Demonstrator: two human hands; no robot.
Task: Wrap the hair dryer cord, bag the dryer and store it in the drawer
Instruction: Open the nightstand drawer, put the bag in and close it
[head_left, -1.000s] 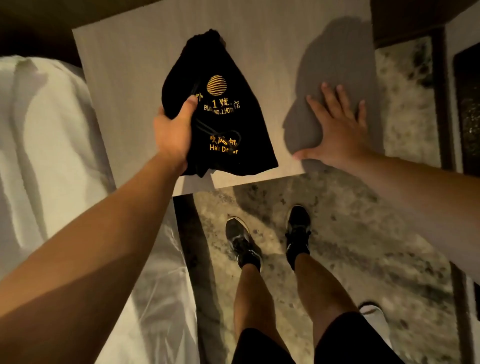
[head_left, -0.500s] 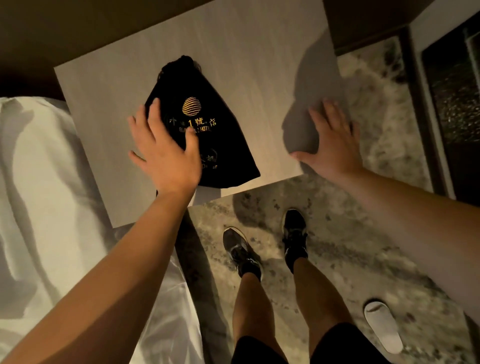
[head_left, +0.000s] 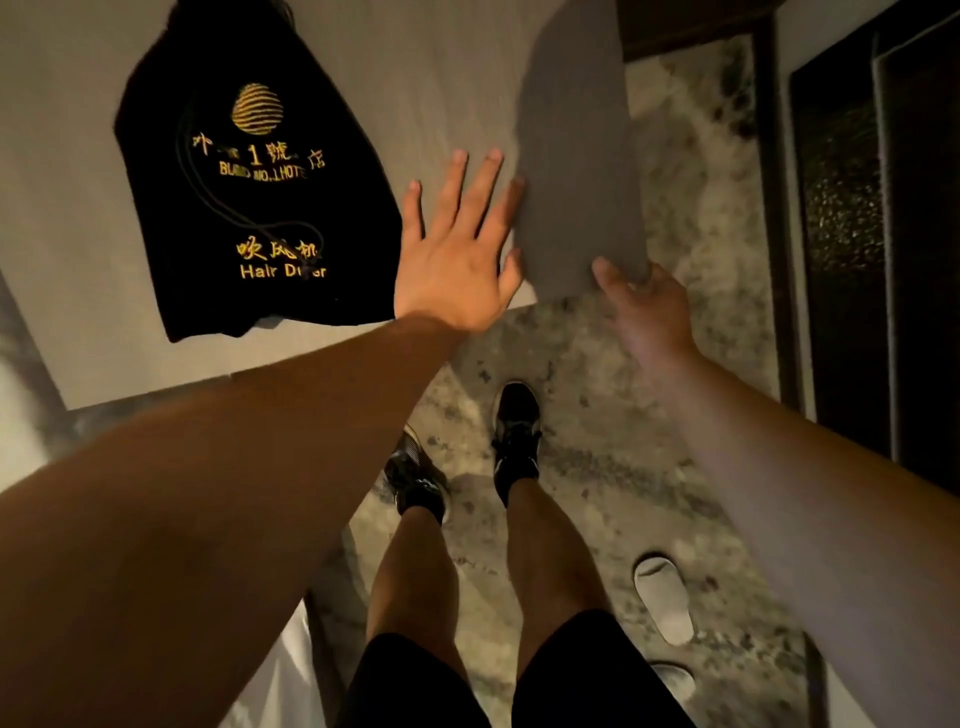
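Note:
The black drawstring bag (head_left: 249, 197), printed in gold with "Hair Dryer", lies flat on the light wooden nightstand top (head_left: 441, 78) at the upper left. The dryer itself is not visible, and neither is any drawer. My left hand (head_left: 457, 260) is spread open just right of the bag, over the top near its front edge, and holds nothing. My right hand (head_left: 649, 312) is at the top's front right corner, in shadow. Its thumb lies on the surface and its fingers drop past the edge, out of sight.
White bedding (head_left: 21, 415) borders the nightstand on the left. My legs and black shoes (head_left: 514, 436) stand on the mottled stone floor. A white slipper (head_left: 665, 597) lies at the lower right. A dark panel (head_left: 857, 208) runs along the right side.
My left hand has let go of the bag, which now lies on the top, and has moved right of it. My right hand has slid back from flat on the surface to its front corner.

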